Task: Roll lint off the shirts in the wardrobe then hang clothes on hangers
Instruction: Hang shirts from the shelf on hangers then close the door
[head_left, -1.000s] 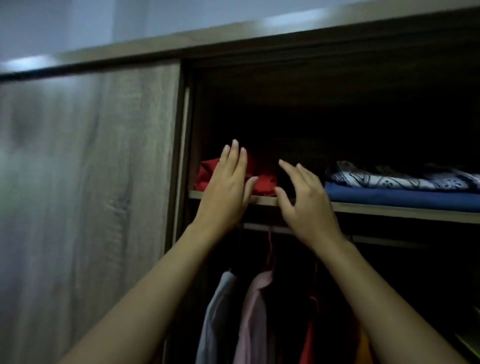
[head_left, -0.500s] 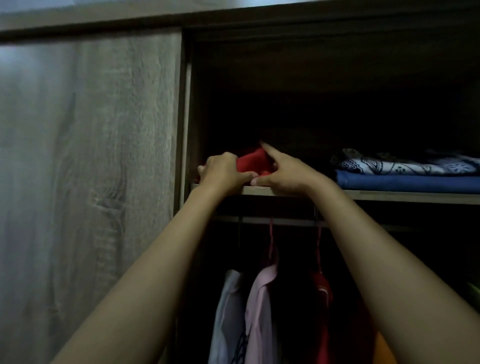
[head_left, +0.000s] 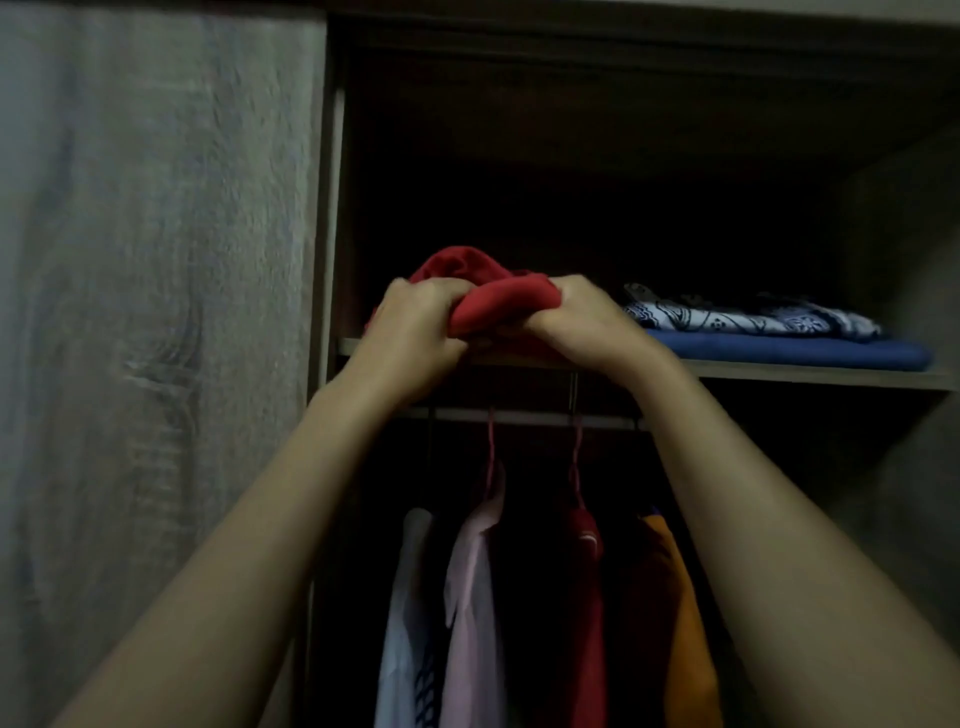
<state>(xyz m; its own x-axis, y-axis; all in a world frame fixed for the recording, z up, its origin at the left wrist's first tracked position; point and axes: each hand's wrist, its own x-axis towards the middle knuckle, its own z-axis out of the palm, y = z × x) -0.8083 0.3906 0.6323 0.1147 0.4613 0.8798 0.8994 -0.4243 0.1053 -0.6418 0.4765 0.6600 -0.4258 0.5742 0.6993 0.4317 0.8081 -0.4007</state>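
Fingers of the left hand and the right hand are curled tight into a bunched red garment, which sits at the front edge of the wardrobe shelf, left of a folded patterned cloth on a blue one. The step looks like fetching folded clothing for hanging. Next it must come clear of the shelf and open out, without dragging the neighbouring pile. Shirts hang on the rail below.

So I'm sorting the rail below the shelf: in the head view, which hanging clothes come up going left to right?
White garment → pale pink shirt → red garment → orange garment.
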